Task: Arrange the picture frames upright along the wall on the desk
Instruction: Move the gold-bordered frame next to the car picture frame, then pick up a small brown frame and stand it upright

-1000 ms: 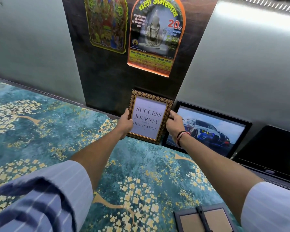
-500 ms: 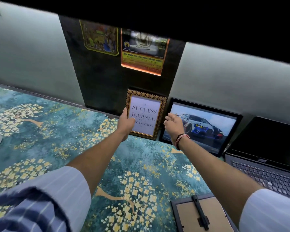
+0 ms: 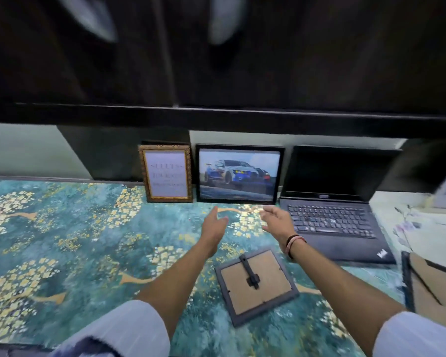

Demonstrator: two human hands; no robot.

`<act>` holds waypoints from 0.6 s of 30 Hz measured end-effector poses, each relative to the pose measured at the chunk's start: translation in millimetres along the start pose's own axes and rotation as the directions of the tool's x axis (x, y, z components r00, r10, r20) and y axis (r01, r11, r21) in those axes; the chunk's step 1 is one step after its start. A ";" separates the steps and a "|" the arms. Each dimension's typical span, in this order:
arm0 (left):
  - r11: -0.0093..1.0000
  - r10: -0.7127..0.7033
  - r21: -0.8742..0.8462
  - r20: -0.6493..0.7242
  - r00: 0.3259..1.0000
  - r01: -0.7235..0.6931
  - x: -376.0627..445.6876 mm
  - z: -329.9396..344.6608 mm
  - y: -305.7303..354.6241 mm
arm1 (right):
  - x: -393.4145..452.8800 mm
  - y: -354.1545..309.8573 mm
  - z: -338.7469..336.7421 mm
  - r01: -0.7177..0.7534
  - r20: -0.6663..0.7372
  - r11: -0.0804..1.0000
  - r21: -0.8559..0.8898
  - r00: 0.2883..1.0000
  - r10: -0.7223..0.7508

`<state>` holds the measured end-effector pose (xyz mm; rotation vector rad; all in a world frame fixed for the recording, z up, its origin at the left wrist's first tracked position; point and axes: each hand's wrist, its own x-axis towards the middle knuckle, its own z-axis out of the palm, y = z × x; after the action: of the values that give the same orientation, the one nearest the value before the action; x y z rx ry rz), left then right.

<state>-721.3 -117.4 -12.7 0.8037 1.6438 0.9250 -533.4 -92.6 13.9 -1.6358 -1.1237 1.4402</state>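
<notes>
- Gold frame [image 3: 166,173] and car frame [image 3: 239,173] stand upright at the far wall
- Grey frame [image 3: 256,282] lies face down near me, another [image 3: 433,284] at right
- My left hand [image 3: 214,228] and right hand [image 3: 278,221] hover empty, fingers apart

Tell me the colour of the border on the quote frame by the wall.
Ornate gold-brown border on the quote frame, head view.

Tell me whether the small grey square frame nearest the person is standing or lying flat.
Lying flat, face down. The small grey square frame shows its brown backing board and black stand strut upward on the teal floral desk mat.
</notes>
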 end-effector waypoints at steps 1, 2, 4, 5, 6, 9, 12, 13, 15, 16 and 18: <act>1.000 0.010 0.009 0.023 1.000 -0.010 -9.6 21.0 0.8 | -4.3 5.2 -18.6 -0.005 0.001 1.000 0.010 1.000 0.005; 0.999 0.016 0.028 0.051 0.999 -0.018 -21.1 44.9 0.7 | -9.2 12.5 -39.6 -0.010 0.003 1.000 0.021 1.000 0.010; 0.999 0.030 0.039 0.088 0.996 -0.033 -40.5 87.7 1.2 | -17.9 24.8 -76.6 -0.011 0.003 0.999 0.046 1.000 0.010; 0.999 0.028 0.026 0.110 0.994 -0.031 -54.2 113.8 2.0 | -23.7 31.6 -101.2 -0.012 0.000 0.998 0.057 1.000 0.012; 1.000 0.022 0.014 0.133 0.991 -0.024 -68.3 142.0 2.9 | -29.1 39.5 -127.9 -0.014 -0.008 0.997 0.070 1.000 0.015; 1.000 -0.007 0.012 0.153 0.988 0.005 -101.6 215.8 -1.8 | -44.6 60.3 -200.4 -0.036 0.013 0.998 0.060 0.999 0.036; 0.999 -0.036 0.010 0.156 0.987 0.035 -127.4 274.1 -3.9 | -61.6 73.7 -259.1 -0.050 0.013 0.996 0.067 0.999 0.050; 0.999 -0.035 0.020 0.167 0.985 0.033 -136.2 294.4 -4.6 | -67.4 79.1 -280.3 -0.065 0.013 0.995 0.075 0.998 0.064; 0.998 -0.059 0.023 0.186 0.981 0.056 -156.6 337.2 -9.2 | -75.7 97.9 -326.9 -0.101 -0.009 0.992 0.076 0.995 0.102; 0.997 -0.082 0.031 0.197 0.977 0.077 -163.7 352.0 -14.1 | -80.3 105.7 -344.7 -0.109 -0.019 0.991 0.074 0.994 0.111; 0.991 -0.124 0.083 0.242 0.962 0.106 -177.8 383.0 -24.6 | -87.7 123.8 -384.2 -0.102 -0.142 0.994 0.032 0.984 0.105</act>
<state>-309.2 -212.8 -16.5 0.8266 1.4933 0.6606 -135.4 -202.2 -0.7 -1.7727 -0.9492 1.3705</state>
